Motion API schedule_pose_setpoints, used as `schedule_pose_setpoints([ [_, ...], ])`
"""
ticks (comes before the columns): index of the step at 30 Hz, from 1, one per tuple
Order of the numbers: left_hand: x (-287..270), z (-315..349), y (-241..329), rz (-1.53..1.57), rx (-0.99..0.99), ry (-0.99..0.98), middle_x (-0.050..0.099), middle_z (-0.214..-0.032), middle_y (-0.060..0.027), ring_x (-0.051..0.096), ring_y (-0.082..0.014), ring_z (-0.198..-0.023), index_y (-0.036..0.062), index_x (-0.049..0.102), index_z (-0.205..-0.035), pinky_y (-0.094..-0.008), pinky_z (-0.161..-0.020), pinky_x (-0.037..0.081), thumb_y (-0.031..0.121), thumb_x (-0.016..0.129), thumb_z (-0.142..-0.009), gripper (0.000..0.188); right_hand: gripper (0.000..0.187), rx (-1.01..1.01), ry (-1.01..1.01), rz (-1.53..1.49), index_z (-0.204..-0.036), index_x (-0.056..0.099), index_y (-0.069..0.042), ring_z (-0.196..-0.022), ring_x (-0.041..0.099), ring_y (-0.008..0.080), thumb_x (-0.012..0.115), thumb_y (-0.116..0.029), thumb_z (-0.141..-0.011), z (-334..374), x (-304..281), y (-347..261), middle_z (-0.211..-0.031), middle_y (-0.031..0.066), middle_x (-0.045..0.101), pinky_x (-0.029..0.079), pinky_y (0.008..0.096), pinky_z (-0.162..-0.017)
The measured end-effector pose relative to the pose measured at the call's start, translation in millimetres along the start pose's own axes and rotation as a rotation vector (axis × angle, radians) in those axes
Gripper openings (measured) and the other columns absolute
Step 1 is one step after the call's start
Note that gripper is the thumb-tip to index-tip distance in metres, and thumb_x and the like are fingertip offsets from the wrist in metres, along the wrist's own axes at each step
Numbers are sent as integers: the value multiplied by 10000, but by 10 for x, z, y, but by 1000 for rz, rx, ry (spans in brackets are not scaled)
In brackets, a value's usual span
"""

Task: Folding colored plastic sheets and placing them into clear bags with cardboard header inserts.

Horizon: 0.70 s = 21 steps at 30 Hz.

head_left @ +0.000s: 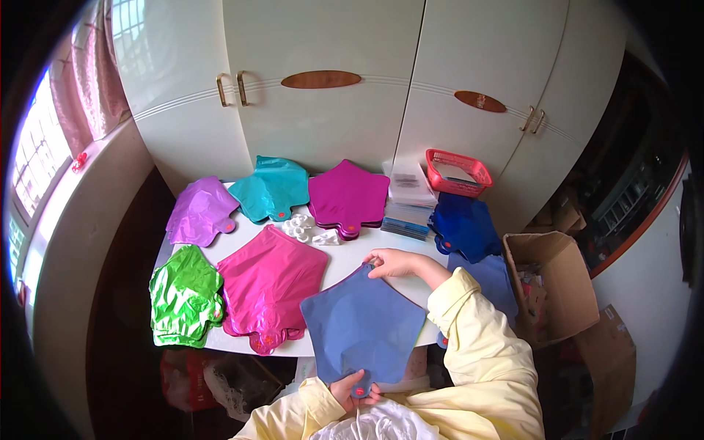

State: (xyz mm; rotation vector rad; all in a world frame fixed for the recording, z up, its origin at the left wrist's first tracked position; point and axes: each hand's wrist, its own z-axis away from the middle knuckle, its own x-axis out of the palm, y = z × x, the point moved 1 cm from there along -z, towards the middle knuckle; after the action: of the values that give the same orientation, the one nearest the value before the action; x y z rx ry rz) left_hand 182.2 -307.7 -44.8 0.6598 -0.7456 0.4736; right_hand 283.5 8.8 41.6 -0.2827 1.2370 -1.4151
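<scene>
A flat, greyish-blue star-shaped foil balloon (363, 319) is stretched out over the table's near edge. My left hand (350, 392) grips its bottom, beside the tab with a red spot. At the top point, my right hand (387, 262) pinches the foil between thumb and fingers. Left of it lies a pile of pink foil balloons (271, 275), with shiny green ones (185, 293) farther left. Behind, in a row, are piles of purple (202, 211), teal (271, 187) and magenta foil balloons (348, 192). Under my right forearm are more greyish-blue balloons (488, 282), partly hidden.
Dark blue balloons (466, 226) sit at the table's right. Beside them are a stack of clear packets (407, 209) and a red basket (458, 174). White pieces (308, 230) lie mid-table. An open cardboard box (554, 286) stands at the right; cupboards (323, 37) close off the back.
</scene>
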Motion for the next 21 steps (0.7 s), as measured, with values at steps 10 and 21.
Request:
schedule_pose_setpoints([
  [10, -47, -63, -53, 2, -24, 24, 639, -935, -174, 636, -304, -900, -39, 531, -1108, -413, -851, 530, 377, 425, -975, 449, 269, -19, 108, 201, -948, 657, -50, -849, 610, 209, 618, -292, -839, -232, 82, -160, -851, 102, 653, 471, 336, -796],
  [21, 98, -48, 16, 141, -52, -23, 625, -1020, -206, 618, -341, -988, -58, 493, -1184, -451, -917, 491, 457, 376, -974, 568, 294, 322, 135, 207, -985, 684, -96, -783, 642, 231, 577, -348, -878, -203, 45, -294, -837, 84, 693, 496, 351, -756],
])
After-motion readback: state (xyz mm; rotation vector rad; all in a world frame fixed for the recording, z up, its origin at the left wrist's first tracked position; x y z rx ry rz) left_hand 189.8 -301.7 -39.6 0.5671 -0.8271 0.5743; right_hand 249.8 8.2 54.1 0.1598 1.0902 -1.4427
